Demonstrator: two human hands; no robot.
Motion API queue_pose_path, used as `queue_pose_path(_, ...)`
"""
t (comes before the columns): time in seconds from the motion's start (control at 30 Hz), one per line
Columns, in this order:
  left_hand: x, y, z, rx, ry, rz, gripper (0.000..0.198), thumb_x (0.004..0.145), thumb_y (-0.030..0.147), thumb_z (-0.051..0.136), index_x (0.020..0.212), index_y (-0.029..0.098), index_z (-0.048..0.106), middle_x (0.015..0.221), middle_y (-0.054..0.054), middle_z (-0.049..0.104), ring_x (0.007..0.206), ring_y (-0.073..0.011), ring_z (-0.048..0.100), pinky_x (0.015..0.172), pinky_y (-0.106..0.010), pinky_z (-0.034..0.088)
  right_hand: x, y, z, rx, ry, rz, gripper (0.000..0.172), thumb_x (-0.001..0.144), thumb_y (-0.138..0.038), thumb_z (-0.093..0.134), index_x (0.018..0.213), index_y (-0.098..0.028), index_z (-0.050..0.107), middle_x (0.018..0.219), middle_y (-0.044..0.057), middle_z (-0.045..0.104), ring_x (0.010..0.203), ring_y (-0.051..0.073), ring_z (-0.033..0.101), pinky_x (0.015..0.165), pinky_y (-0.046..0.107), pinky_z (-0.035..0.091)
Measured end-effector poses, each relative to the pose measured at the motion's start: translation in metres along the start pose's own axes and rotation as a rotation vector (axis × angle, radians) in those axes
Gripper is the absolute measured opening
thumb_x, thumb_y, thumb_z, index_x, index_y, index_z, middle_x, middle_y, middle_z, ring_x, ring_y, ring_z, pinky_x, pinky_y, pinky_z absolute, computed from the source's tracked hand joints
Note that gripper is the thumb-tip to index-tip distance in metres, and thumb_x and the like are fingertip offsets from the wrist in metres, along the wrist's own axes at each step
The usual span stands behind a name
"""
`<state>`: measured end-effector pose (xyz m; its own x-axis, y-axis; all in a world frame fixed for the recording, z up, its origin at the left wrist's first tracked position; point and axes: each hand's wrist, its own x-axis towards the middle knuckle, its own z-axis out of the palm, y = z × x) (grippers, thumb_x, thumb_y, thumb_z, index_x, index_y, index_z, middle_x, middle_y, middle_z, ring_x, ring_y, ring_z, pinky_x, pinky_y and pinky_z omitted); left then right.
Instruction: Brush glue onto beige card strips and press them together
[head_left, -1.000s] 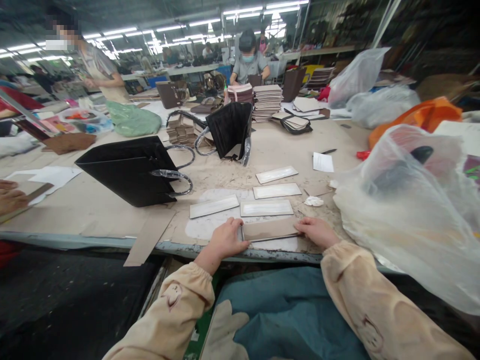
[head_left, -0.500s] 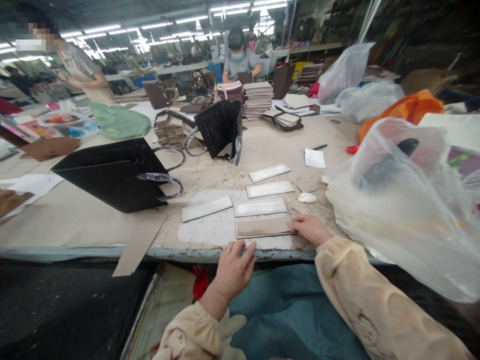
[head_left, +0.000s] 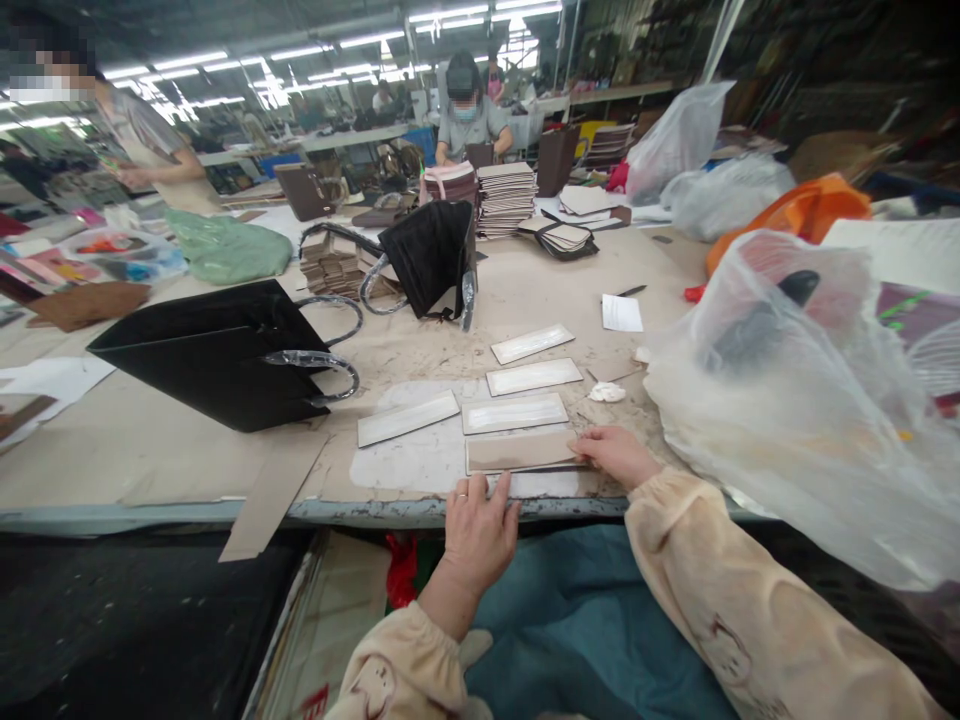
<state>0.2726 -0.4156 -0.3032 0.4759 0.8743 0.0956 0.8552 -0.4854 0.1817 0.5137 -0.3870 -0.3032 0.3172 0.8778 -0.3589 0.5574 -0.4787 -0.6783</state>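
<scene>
My right hand (head_left: pixel 615 457) pinches the right end of a beige strip (head_left: pixel 517 453). That end sits slightly raised, and a dark edge shows under it. My left hand (head_left: pixel 480 535) lies at the table's front edge, fingers apart and holding nothing. Its fingertips are at the strip's lower edge; whether they press on it I cannot tell. Beyond the strip, several pale rectangular panels lie flat: one panel (head_left: pixel 515 413) just behind it, another panel (head_left: pixel 409 418) to the left, and a further panel (head_left: pixel 534 376) farther back.
A black handbag (head_left: pixel 202 355) lies at the left, with a second black bag (head_left: pixel 431 260) behind. To the right bulges a translucent plastic bag (head_left: pixel 757 400). A loose strip (head_left: pixel 274 495) overhangs the table edge. A co-worker (head_left: pixel 471 120) sits across the table behind stacked pieces (head_left: pixel 506 200).
My left hand has moved up and slightly right, its fingertips now at the strip's lower edge. My right hand keeps its pinch on the strip's end. The view has shifted slightly.
</scene>
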Motion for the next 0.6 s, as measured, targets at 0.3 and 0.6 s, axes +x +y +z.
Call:
queue_pose_path(0.3, 0.002, 0.0, -0.001, 0.015, -0.008, 0.003, 0.04, 0.087, 0.041, 0.035, 0.122, 0.027, 0.047, 0.096, -0.009, 0.049, 0.089, -0.0253, 0.045, 0.077, -0.041, 0.039, -0.003, -0.007, -0.004, 0.5, 0.002, 0.098, 0.018, 0.065, -0.03, 0.059, 0.053, -0.019, 0.052, 0.048, -0.001, 0.051, 0.038, 0.008, 0.034, 0.035, 0.023, 0.022)
queue_pose_path(0.6, -0.003, -0.014, 0.004, -0.078, 0.065, 0.1, 0.04, 0.086, 0.04, 0.041, 0.123, 0.024, 0.048, 0.095, -0.009, 0.051, 0.09, -0.0231, 0.047, 0.078, -0.04, 0.043, -0.006, -0.004, -0.008, 0.569, -0.096, 0.053, 0.022, 0.064, -0.034, 0.064, 0.06, -0.017, 0.052, 0.047, -0.003, 0.047, 0.04, 0.005, 0.033, 0.036, 0.019, 0.019)
